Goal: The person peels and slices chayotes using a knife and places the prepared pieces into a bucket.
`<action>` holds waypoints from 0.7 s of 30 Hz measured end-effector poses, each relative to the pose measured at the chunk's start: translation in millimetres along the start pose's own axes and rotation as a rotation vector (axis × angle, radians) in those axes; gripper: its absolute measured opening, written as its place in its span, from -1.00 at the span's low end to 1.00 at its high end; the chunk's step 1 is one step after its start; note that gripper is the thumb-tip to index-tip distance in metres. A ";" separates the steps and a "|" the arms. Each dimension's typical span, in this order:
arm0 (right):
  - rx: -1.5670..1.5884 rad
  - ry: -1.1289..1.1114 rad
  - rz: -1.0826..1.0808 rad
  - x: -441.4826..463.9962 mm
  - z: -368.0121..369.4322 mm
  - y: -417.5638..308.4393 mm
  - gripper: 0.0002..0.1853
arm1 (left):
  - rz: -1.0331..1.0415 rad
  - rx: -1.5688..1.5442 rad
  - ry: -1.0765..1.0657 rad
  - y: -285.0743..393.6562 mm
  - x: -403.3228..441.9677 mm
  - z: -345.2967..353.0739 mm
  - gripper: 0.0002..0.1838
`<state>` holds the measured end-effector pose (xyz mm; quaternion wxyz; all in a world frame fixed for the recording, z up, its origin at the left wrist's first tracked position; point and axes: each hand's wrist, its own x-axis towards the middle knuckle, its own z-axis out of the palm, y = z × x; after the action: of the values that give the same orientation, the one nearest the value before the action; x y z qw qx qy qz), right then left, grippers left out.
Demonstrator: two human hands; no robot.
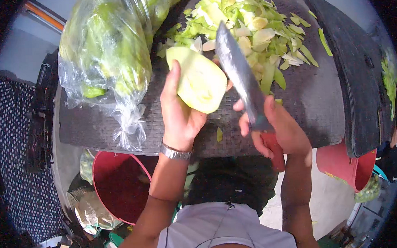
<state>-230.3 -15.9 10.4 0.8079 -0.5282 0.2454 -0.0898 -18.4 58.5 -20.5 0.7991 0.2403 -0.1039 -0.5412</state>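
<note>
My left hand, with a metal watch at its wrist, grips a peeled green mango whose pale cut face is turned up. My right hand is wrapped round the red handle of a knife. The broad blade points up and away, just right of the mango and apart from it. Behind both hands, a heap of green peels and pale slices covers the far part of the dark woven table top. Some of the left fingers are hidden beneath the mango.
A knotted clear plastic bag of green fruit sits at the table's left. Below the front edge stand a red bin on the left and another red container on the right. A dark panel borders the right side.
</note>
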 end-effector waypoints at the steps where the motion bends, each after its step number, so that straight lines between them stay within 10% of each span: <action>1: -0.031 0.088 0.001 1.9 5.9 1.3 -0.29 | -0.027 -0.066 -0.046 2.2 -0.2 -2.6 -0.36; 9: -0.264 0.389 -0.157 8.0 42.9 -1.1 -0.78 | -0.060 -0.142 0.088 -0.6 -1.3 -5.0 -0.44; 21: -0.320 0.427 -0.183 19.2 43.6 12.8 -0.81 | -0.044 -0.056 0.088 -0.7 -4.7 1.2 -0.49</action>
<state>-193.7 17.0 7.2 0.6326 -0.6383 0.3724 -0.2318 -21.3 62.3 -19.3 0.7972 0.2437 -0.0484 -0.5502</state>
